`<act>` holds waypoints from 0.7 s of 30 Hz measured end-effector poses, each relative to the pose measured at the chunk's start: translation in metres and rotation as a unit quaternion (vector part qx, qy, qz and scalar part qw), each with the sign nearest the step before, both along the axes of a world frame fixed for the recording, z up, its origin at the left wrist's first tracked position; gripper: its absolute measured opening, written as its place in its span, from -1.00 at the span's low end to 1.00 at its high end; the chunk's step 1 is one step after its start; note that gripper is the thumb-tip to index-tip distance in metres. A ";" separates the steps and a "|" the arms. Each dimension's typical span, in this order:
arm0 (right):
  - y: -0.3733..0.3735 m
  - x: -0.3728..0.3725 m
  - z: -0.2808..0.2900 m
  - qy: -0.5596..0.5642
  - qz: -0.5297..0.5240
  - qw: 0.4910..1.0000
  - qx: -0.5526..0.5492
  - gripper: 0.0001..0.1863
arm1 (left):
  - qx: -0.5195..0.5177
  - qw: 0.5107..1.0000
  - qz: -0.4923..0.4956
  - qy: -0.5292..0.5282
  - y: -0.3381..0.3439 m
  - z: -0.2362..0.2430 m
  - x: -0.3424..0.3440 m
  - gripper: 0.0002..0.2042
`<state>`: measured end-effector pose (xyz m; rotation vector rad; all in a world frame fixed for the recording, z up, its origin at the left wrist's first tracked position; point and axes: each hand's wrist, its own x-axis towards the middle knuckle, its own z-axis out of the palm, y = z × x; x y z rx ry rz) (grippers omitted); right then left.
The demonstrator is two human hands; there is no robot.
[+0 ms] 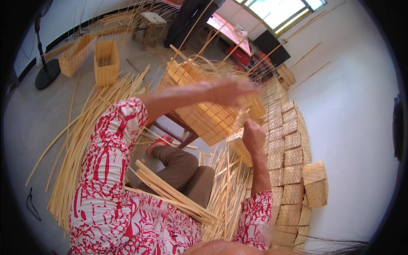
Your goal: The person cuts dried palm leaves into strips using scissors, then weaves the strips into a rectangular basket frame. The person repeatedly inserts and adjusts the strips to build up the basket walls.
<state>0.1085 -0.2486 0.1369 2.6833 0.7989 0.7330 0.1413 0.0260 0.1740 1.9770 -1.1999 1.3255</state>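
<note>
A half-woven basket [208, 121] of pale flat strips sits tilted in front of me on a dark red stool [187, 136], long loose strip ends rising from its far side. Over its right part reaches my left hand [233, 90], smeared by motion, its fingers unclear. Close to the basket's right corner, my right hand [254, 137] is closed, fingertips pinched together. What it pinches is too small to make out, though a thin pale strip shows between the two hands. Across my lap lies a bundle of split strips [170, 189].
Stacked woven baskets [284, 153] line the right wall, with one basket [315, 183] jutting out. Loose strips [80, 170] cover the floor at left. Two open baskets [107, 63] stand far left near a fan base [47, 74]. A person [191, 19] stands beside a table [229, 32].
</note>
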 end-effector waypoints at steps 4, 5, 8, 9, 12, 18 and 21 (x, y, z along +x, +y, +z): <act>-0.016 -0.015 -0.014 0.006 0.008 0.986 0.166 -0.81 | -0.347 0.927 0.115 -0.081 0.047 0.062 0.047 -0.39; -0.011 -0.017 -0.011 -0.011 0.026 0.970 0.243 -0.76 | -0.397 0.897 0.165 -0.105 0.084 0.080 0.041 -0.42; -0.009 -0.011 -0.032 0.096 -0.012 0.792 0.603 -0.66 | -0.467 0.843 0.234 -0.133 0.148 0.085 0.016 -0.46; -0.025 -0.015 -0.044 0.158 -0.045 0.672 0.722 -0.67 | -0.445 0.872 0.170 -0.110 0.142 0.046 0.024 -0.60; -0.028 -0.009 -0.057 0.271 0.080 0.445 0.850 -0.74 | -0.188 0.971 0.126 -0.075 0.126 -0.013 0.005 -0.74; -0.011 -0.002 -0.059 0.290 0.161 0.367 0.869 -0.85 | -0.090 0.958 0.148 0.229 0.081 -0.072 0.019 -0.72; -0.015 -0.003 -0.060 0.278 0.169 0.383 0.865 -0.88 | -0.063 0.968 0.113 0.216 0.086 -0.063 0.038 -0.80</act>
